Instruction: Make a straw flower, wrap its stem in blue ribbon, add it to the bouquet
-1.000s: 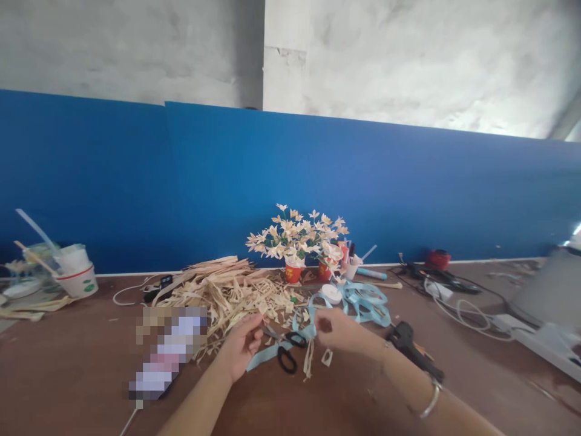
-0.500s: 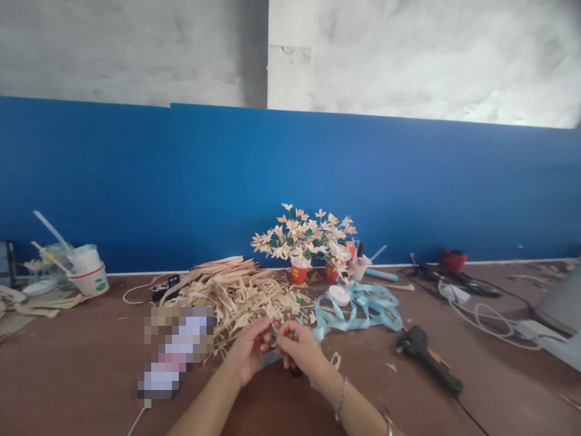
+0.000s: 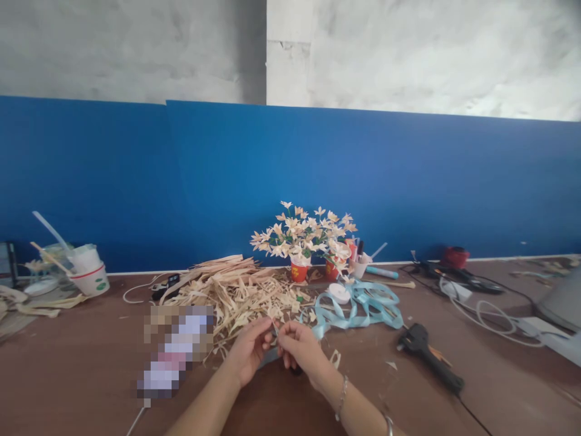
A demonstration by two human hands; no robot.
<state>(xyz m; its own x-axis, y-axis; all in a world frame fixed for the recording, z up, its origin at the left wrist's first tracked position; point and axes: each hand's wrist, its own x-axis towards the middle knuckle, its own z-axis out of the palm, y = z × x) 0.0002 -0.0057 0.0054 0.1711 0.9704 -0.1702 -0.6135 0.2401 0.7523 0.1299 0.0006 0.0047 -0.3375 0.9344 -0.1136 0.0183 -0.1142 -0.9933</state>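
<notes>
Close together over the front of the table, my left hand [image 3: 250,351] and my right hand [image 3: 299,348] meet at the fingertips. Both are closed in a pinch on a small thin piece whose kind I cannot make out. Just beyond them spreads a heap of dry, straw-coloured husk strips [image 3: 245,297]. Below the fingers a bluish strip [image 3: 269,358] shows in part, and a dark object under my right hand is mostly hidden. To the right of the heap lies a loose light-blue ribbon [image 3: 376,309] beside a white round spool [image 3: 339,293].
Cream flowers [image 3: 299,233] stand in red paper cups [image 3: 299,270] behind the heap. A black glue gun [image 3: 431,360] lies at right, near white cables [image 3: 490,321]. At left are a blurred-out device [image 3: 175,351] and a white cup [image 3: 89,280]. Blue panels [image 3: 290,157] close off the back.
My hands stay nearly in place, with only a slight shift of the fingertips. The view has tilted very slightly; nothing on the table has visibly moved.
</notes>
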